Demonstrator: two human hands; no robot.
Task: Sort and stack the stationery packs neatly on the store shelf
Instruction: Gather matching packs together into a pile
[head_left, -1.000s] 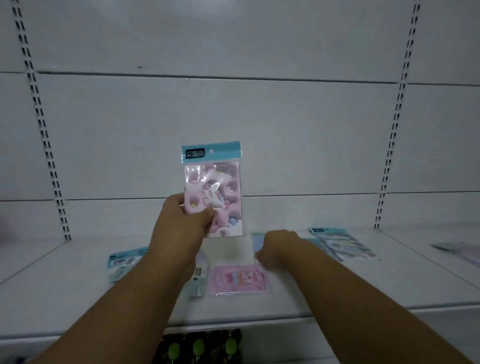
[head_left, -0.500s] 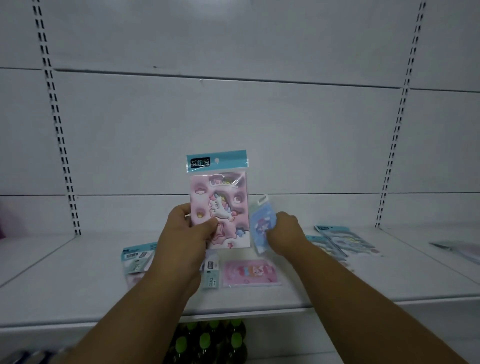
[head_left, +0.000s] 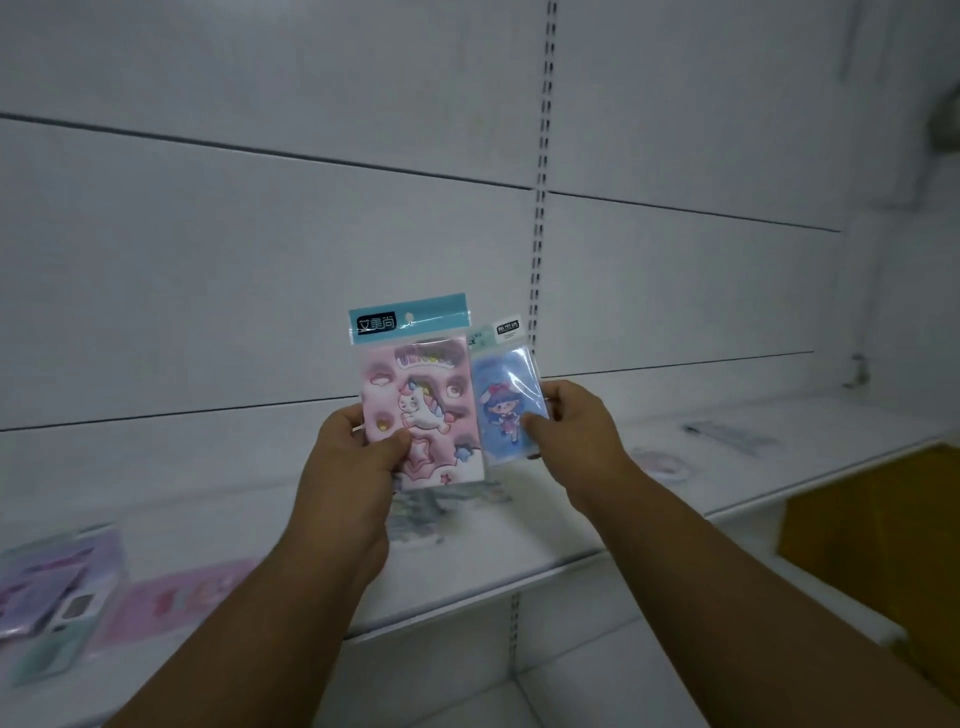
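My left hand (head_left: 353, 457) holds a pink unicorn stationery pack (head_left: 421, 400) with a teal header upright in front of the shelf's back wall. Right beside it, my right hand (head_left: 576, 426) holds a smaller blue pack (head_left: 506, 395) printed with a cartoon girl, its left edge touching or slightly behind the pink pack. Both packs are lifted above the white shelf (head_left: 493, 551). A blurred pack (head_left: 415, 512) lies on the shelf just below them.
More packs lie flat on the shelf: a purple one (head_left: 47, 577) and a pink one (head_left: 171, 597) at the far left, a round pinkish one (head_left: 662, 465) and a long pale one (head_left: 732, 436) to the right. A yellow-brown box (head_left: 872, 530) sits at the lower right.
My right hand has picked the blue pack off the shelf and raised it beside the pink pack. The view has swung to the right, so the shelf items slid left.
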